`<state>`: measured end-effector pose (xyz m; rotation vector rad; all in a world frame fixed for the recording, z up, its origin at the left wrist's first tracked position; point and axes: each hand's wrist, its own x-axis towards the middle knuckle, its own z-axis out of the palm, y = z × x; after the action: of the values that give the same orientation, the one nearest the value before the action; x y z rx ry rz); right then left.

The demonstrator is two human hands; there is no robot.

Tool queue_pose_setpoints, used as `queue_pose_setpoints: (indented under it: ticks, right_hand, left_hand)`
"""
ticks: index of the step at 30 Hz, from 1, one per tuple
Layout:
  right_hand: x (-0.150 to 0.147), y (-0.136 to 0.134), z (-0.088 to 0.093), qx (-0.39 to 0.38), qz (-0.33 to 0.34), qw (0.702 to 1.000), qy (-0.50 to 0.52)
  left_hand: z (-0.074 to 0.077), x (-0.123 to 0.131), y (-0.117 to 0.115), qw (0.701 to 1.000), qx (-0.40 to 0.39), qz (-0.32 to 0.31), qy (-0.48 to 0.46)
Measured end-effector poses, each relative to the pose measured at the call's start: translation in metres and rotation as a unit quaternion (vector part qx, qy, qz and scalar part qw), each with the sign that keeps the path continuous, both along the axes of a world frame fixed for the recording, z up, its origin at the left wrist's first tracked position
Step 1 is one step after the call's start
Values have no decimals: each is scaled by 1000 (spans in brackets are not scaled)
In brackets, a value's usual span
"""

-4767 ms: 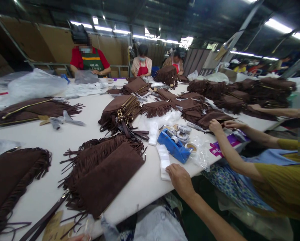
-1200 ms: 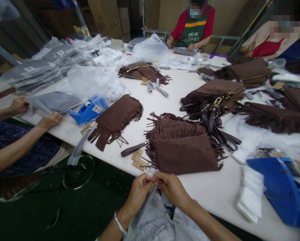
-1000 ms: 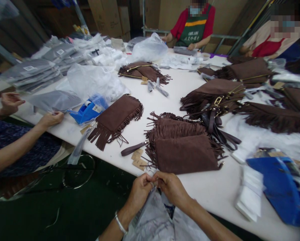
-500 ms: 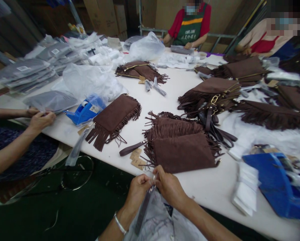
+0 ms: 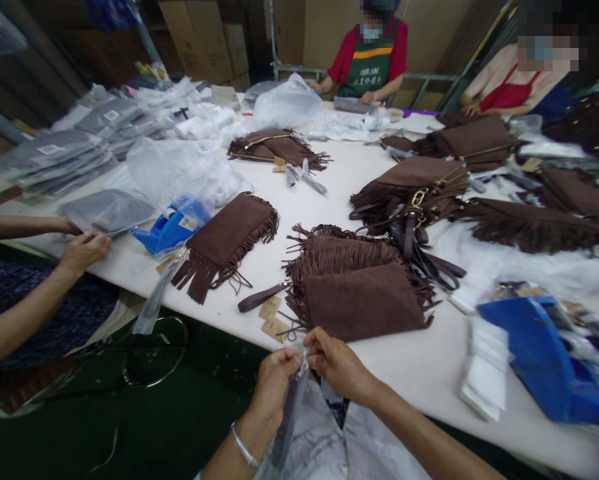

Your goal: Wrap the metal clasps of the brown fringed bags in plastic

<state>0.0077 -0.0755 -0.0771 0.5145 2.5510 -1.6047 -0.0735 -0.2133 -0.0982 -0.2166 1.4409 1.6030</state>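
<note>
At the table's front edge, my left hand (image 5: 271,387) pinches the top of a clear plastic sleeve with a dark strap (image 5: 288,417) inside, which hangs down toward my lap. The fingers of my right hand (image 5: 340,368) are closed on the same end, close against the left fingertips. Just beyond them lies a brown fringed bag (image 5: 364,300), flat on the table, with a wrist strap (image 5: 263,295) and cardboard tags (image 5: 274,321) at its left side. What exactly sits between the fingertips is too small to make out.
A second fringed bag (image 5: 233,230) and a blue tape dispenser (image 5: 168,227) lie to the left, near a co-worker's hands (image 5: 85,250). More bags (image 5: 412,183) and a blue bin (image 5: 539,353) are at right. Wrapped packages (image 5: 54,157) are stacked far left. Two people work across the table.
The view has shifted slightly. Both my hands stay together at the sleeve's top, with small finger movements. The co-worker's hands at left have moved a little at the grey package.
</note>
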Motion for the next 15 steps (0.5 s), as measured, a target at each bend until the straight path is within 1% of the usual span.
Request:
queue_pose_setpoints:
  ticks: [5, 9, 12, 15]
  right_hand:
    - [1, -6, 7, 77, 14, 997, -12]
    - [1, -8, 15, 163, 38, 985, -43]
    - [1, -3, 23, 234, 94, 966, -50]
    - [-1, 6, 29, 277, 180, 944, -22]
  left_hand:
    - [4, 3, 0, 999, 18, 17, -31]
    - [3, 4, -2, 1000, 3, 10, 8]
    - [4, 2, -3, 998, -15, -5, 61]
    - [6, 0, -4, 997, -26, -17, 72]
